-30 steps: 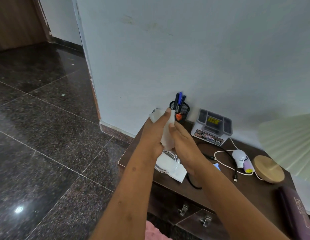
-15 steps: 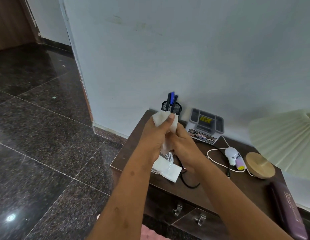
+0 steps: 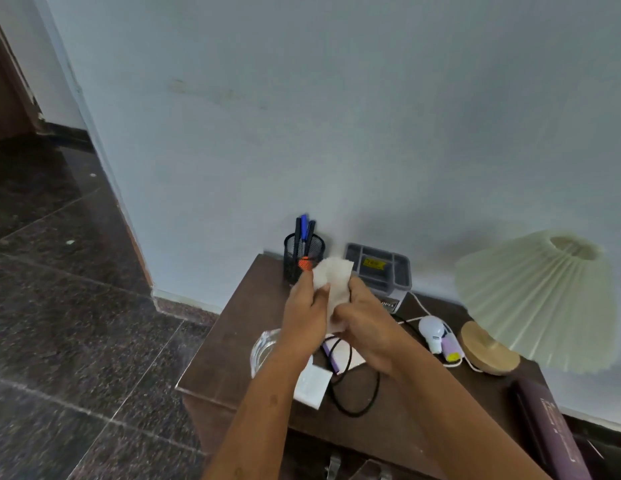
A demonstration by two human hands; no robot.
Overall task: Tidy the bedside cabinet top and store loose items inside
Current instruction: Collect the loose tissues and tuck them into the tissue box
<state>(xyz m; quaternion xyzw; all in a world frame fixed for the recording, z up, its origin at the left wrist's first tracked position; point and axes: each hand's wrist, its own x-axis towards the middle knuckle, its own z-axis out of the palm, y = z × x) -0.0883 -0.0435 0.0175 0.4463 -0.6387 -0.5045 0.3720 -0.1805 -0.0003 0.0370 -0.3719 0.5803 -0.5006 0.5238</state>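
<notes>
A pale blue wall (image 3: 337,116) fills the upper frame, with a dark speckled stone floor (image 3: 77,341) across the left. The brown bedside cabinet's worktop (image 3: 226,358) sits in the lower middle and runs to the lower right. A pleated cream lampshade (image 3: 537,299) stands at the right edge above its round wooden base (image 3: 489,351), and a long purple case (image 3: 551,431) lies at the lower right corner. Against the wall are a grey organiser tray (image 3: 378,268) and, left of it, a black mesh pen cup (image 3: 304,258) holding pens. A black cable (image 3: 357,393) loops near the worktop's front, beside a flat white packet (image 3: 312,386) and a clear glass dish (image 3: 264,344); a white plug adapter (image 3: 430,332) lies near the lamp base. At centre, above the worktop, the left hand (image 3: 305,317) and right hand (image 3: 368,323) together grip a crumpled white tissue (image 3: 335,275), fingers curled round it, in front of the pen cup.
</notes>
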